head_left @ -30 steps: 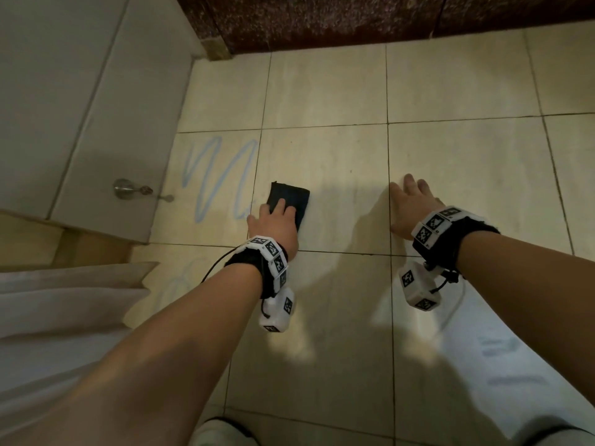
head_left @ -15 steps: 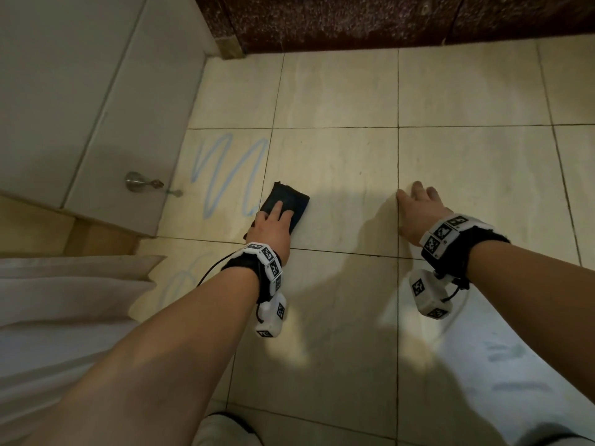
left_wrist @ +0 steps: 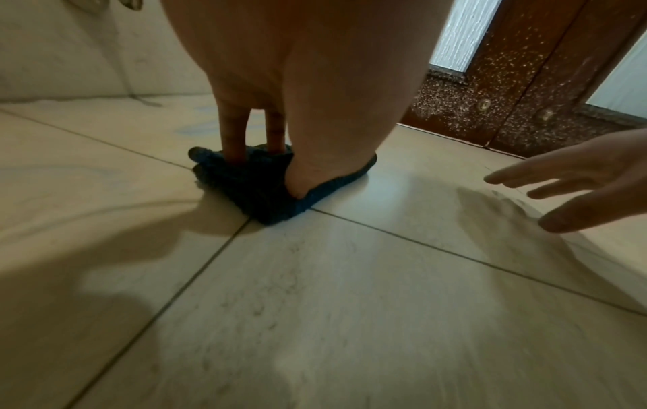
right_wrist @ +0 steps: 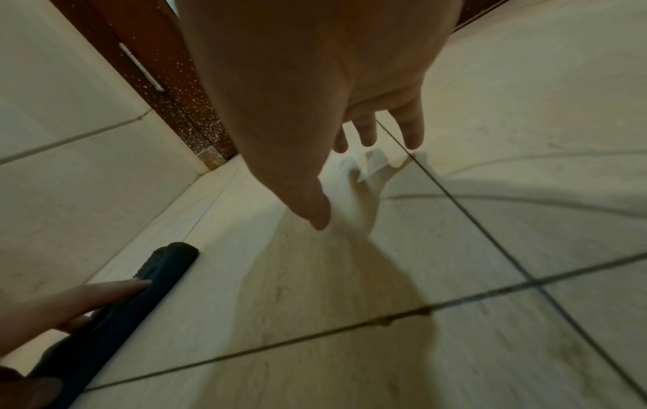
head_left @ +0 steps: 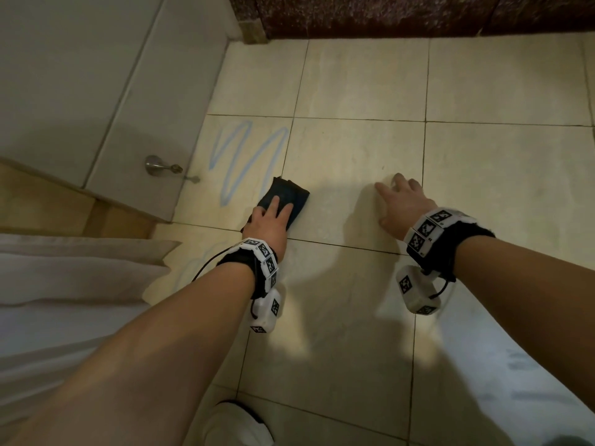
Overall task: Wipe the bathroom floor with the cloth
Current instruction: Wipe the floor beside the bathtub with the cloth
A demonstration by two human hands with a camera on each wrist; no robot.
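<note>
A folded dark blue cloth lies on the cream tiled floor, across a grout line. My left hand presses down on it with straight fingers, and the thumb bears on its near edge. A blue scribble marks the tile just left of and beyond the cloth. My right hand is to the right of the cloth, fingers spread and holding nothing. It hovers just above the floor, its shadow under it.
A white door with a metal knob stands close on the left. A dark red speckled threshold runs along the far edge. White fabric lies at my left and a white shoe below.
My left hand has slid the cloth left towards the blue scribble. My right hand has come up off the tile and shifted left of the grout line.
</note>
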